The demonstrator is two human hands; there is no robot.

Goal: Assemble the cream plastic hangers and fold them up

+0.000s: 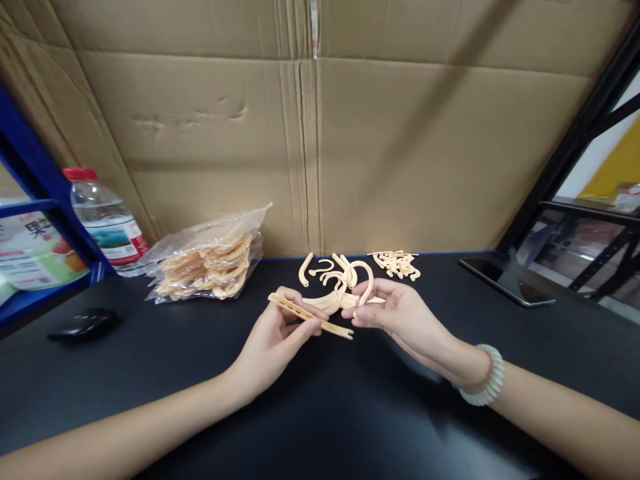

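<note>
Bottle (110,230) with a red cap stands at the far left beside a blue frame, and a dark mouse (83,325) lies nearer on the black table (300,433). Next comes a clear plastic bag (210,267), stuffed with pale, flat parts and lying up against the cardboard (425,133).

Further along, the person's left hand (273,340) pinches a slotted strip (337,328) about midway, thumb on the near side. I see the strip held above the table, its long axis slanting from the far left to the near right. The slots run along the left part, while the notched end sticks out past the thumb, aimed across at the other hand and just to the near side of its fingertips. That end looks close to the right fingers but apart from them.

Behind the hands lie curved pieces (325,305), partly hidden by the fingers. The right hand (417,323), a pale bracelet (496,373) at its wrist, has its fingers closed on a hooked piece (371,283) near its lower end; the bend arches up and away from the grip. The right hand is the one nearer the notched end.

Past it sit a pile of small parts (397,265) and, farther right, a phone (505,283) lying flat.
</note>
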